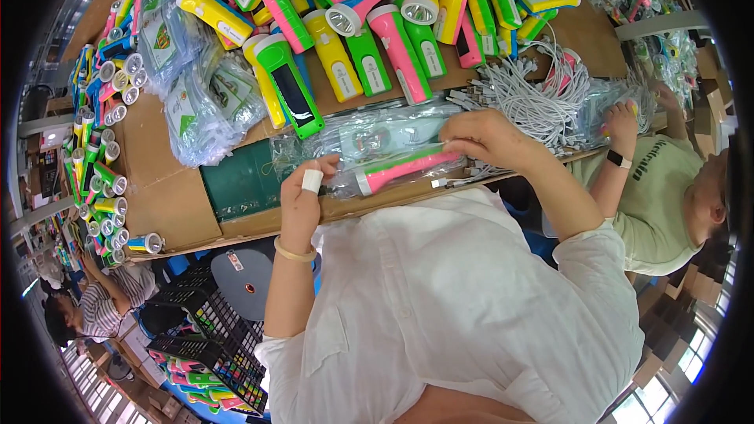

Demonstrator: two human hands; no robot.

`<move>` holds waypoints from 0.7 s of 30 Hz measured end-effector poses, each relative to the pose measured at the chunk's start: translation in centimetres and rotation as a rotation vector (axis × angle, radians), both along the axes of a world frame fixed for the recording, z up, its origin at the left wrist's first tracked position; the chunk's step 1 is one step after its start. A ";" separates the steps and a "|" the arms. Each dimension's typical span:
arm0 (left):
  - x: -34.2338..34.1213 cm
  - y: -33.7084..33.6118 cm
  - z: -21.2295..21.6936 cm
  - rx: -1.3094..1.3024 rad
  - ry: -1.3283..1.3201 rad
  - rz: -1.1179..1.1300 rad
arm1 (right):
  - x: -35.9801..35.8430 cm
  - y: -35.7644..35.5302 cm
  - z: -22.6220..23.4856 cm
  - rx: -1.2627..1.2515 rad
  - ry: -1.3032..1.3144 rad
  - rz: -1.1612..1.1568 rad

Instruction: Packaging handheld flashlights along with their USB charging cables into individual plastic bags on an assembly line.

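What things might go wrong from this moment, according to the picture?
The pink-and-green torch is close to the table edge, so it might drop off. White cables lie tangled beside the right hand and could catch on it. The heaped torches rest on one another, so pulling one may make others slide.

From afar, I viewed a pink-and-green flashlight (408, 169) amid clear plastic (343, 180); the right hand (485, 140) pinched at its right end, the left hand (301, 190) curled beside its left end, white cables (538, 94) lay rightward, piled flashlights (333, 53) beyond it.
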State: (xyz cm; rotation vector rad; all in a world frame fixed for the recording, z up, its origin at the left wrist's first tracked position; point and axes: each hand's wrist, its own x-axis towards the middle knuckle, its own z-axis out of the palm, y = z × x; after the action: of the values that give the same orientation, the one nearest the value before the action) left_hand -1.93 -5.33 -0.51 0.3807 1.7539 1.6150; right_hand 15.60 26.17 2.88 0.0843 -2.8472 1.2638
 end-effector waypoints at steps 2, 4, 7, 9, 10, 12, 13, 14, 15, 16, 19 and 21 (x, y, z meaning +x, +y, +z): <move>-0.2 0.9 -0.2 -0.088 0.131 -0.073 | 0.2 0.4 0.6 -0.104 -0.006 0.024; -0.3 1.2 -0.8 -0.205 0.432 -0.209 | 0.0 1.3 3.7 -0.441 -0.243 -0.199; 0.2 3.2 1.2 -0.445 0.475 -0.310 | 0.1 7.5 6.0 -0.452 -0.057 -0.556; 0.7 4.4 0.8 -0.405 0.696 -0.272 | 0.1 14.8 9.0 -0.338 0.175 -0.807; 0.7 5.8 0.8 -0.330 0.913 -0.254 | 1.5 18.7 11.7 -0.414 0.262 -0.905; 0.5 8.3 0.3 -0.292 1.037 -0.299 | 4.6 28.6 13.5 -0.124 0.619 -1.092; 0.5 9.1 -0.3 -0.279 1.104 -0.299 | 4.7 29.7 13.5 -0.123 0.622 -1.090; 0.5 9.7 -0.9 -0.264 1.175 -0.294 | 4.5 30.5 13.5 -0.090 0.708 -1.073; 0.5 10.0 -1.5 -0.299 1.208 -0.323 | 3.3 29.2 14.1 -0.062 0.793 -1.052; 0.5 10.3 -1.7 -0.298 1.212 -0.315 | 2.5 26.9 13.2 -0.057 0.741 -1.013; 0.8 9.6 -2.4 -0.250 1.132 -0.297 | -2.3 14.4 9.0 -0.105 0.493 -0.705; 1.1 9.2 -2.5 -0.233 1.102 -0.292 | -2.9 6.8 6.4 -0.191 0.164 -0.518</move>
State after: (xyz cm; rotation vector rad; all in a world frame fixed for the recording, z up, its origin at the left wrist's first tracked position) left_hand -0.82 3.88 -3.04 1.5354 2.4441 0.9827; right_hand 12.73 32.95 9.33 -0.4935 -2.3679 1.3179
